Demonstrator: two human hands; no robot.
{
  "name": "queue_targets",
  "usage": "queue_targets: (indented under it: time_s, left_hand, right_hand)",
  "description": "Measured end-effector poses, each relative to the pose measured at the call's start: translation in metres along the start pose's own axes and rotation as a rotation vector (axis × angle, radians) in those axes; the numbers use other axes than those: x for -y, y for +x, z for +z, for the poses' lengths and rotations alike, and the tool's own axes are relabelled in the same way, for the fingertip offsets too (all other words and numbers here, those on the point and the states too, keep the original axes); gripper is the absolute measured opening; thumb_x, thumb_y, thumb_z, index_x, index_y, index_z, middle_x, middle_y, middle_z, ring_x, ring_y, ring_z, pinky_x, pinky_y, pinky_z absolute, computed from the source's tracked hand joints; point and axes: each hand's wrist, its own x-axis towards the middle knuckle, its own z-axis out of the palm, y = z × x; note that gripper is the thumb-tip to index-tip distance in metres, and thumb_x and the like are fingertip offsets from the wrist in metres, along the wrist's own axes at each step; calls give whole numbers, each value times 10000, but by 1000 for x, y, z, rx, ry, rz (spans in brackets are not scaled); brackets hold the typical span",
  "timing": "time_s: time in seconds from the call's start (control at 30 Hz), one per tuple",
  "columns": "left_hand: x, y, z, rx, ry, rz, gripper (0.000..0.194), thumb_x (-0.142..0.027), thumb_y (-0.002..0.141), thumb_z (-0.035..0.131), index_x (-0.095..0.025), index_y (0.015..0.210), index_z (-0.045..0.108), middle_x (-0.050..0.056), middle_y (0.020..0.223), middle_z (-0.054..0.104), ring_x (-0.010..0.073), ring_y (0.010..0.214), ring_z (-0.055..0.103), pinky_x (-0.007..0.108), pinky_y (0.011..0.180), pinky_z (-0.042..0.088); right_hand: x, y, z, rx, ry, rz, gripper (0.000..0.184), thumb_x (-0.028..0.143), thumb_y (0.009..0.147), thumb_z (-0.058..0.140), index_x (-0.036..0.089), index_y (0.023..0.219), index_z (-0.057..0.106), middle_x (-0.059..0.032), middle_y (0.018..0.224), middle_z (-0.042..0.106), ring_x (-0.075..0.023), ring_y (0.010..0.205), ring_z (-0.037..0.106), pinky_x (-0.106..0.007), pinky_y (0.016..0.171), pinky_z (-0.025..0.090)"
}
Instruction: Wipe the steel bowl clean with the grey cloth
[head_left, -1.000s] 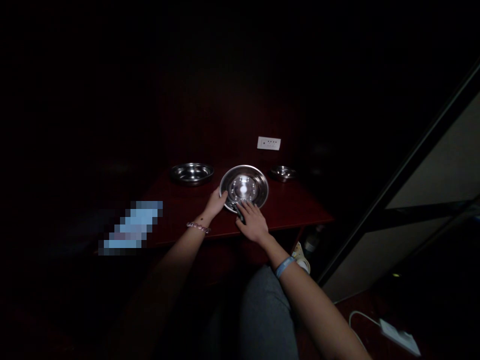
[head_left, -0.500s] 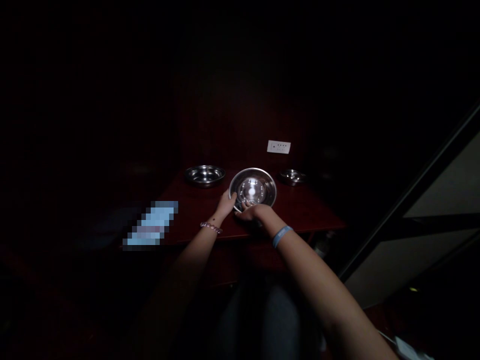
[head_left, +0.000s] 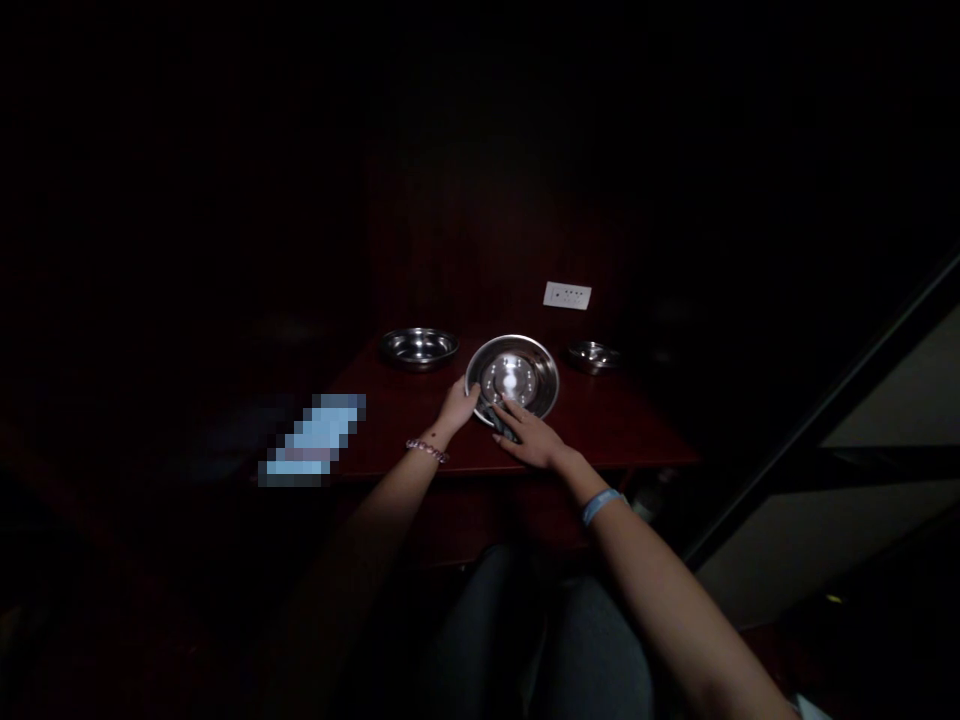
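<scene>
A shiny steel bowl is tilted toward me above the front of the dark red table, its inside facing me. My left hand is closed on the bowl's left rim, thumb on the inner side. At the lower rim, my right hand presses a dark grey cloth-like piece against the bowl, fingers stretched over it. Most of that piece is hidden under the fingers. A wider steel basin sits behind to the left, and a smaller steel bowl behind to the right.
The dark red table meets a back panel carrying a white power socket. On the left, a pixelated bright rectangle lies near the table's edge. A dim bottle-like object stands under the right side. Much of the surroundings is too dark to make out.
My right hand has turned from curling under the lower rim to lying over it with the back of the hand up, showing more of the grey piece. My left hand keeps its hold.
</scene>
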Motion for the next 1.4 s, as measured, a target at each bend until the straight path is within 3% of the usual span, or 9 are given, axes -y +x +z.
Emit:
queue_targets:
  time_s: [0.17,0.37,0.5,0.63,0.9,1.0,1.2,1.4]
  left_hand:
    - [-2,0,0,29,-18,4,325,-225,814,576,-114,1104,671,138,1136,736,257,1071,675,442,1054,471]
    - [1,0,-1,24,-25,17,343,-229,816,561,-110,1121,666,148,1160,729,260,1095,671,435,1063,465]
    - [3,1,-1,33,-3,23,341,-227,824,549,-106,1120,665,151,1149,732,263,1083,673,445,1050,475]
    - [2,1,-1,27,18,36,350,-232,824,555,-110,1131,670,153,1156,728,272,1082,674,451,1053,473]
    - [3,0,-3,34,48,52,367,-252,821,579,-101,1142,672,159,1169,725,288,1101,668,456,1057,469]
    - [4,1,-3,43,52,66,394,-261,826,576,-99,1174,660,153,1195,720,282,1130,659,439,1069,461]
    - [4,2,-2,41,63,47,377,-259,833,562,-92,1155,665,163,1158,730,286,1080,676,444,1028,490]
    - [2,1,-2,17,54,48,379,-256,829,556,-90,1150,669,157,1150,734,274,1077,677,427,1024,494]
  right_hand:
    - [-11,-6,-7,-35,-12,-53,591,371,977,524,211,1533,400,-96,1611,357,-207,1487,328,-412,1220,271]
    - [-4,-10,-14,-23,-131,-11,553,424,984,516,266,1509,443,-77,1602,382,-244,1491,304,-477,1243,159]
    - [-7,-16,-24,-38,-199,0,513,421,978,518,252,1463,519,-111,1496,503,-265,1416,405,-473,1240,154]
    - [-10,-20,-31,-35,-238,29,508,387,949,545,275,1444,540,-85,1458,548,-262,1370,456,-483,1248,107]
    - [-5,-19,-33,-134,-376,177,633,299,860,629,169,1468,507,-125,1534,477,-325,1475,306,-518,1251,30]
    - [-4,-17,-33,-124,-419,180,577,240,900,570,154,1467,503,-127,1557,445,-310,1480,311,-506,1249,81]
    - [-3,-16,-32,-8,-372,146,500,165,948,451,190,1438,546,-81,1542,473,-252,1443,399,-406,1192,302]
    - [13,-13,-24,-31,-25,161,557,224,893,520,299,1445,529,-3,1438,597,-221,1281,588,-351,1079,457]
